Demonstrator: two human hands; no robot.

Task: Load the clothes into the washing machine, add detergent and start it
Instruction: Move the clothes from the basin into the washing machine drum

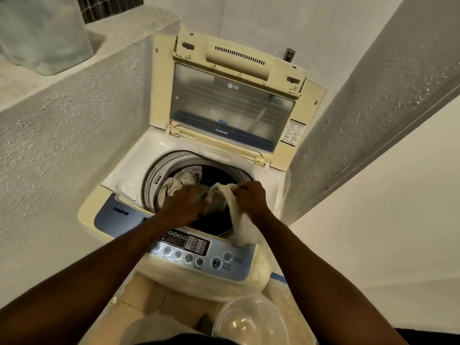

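Note:
A cream top-loading washing machine (pixel 129 170) stands in front of me with its lid (pixel 231 105) raised against the wall. Light and dark clothes (pixel 185 176) lie inside the drum. My left hand (pixel 185 204) and my right hand (pixel 250 197) are both over the drum opening, gripping a cream cloth (pixel 235 215). The cloth stretches between the hands and hangs down over the drum's front rim toward the control panel (pixel 199 252). No detergent is visible.
A clear plastic tub (pixel 246 322) sits on the floor at the machine's front right. Rough white walls close in on both sides. A ledge at upper left carries a pale green fabric item (pixel 44 33). Tan floor tiles (pixel 149 290) show below the panel.

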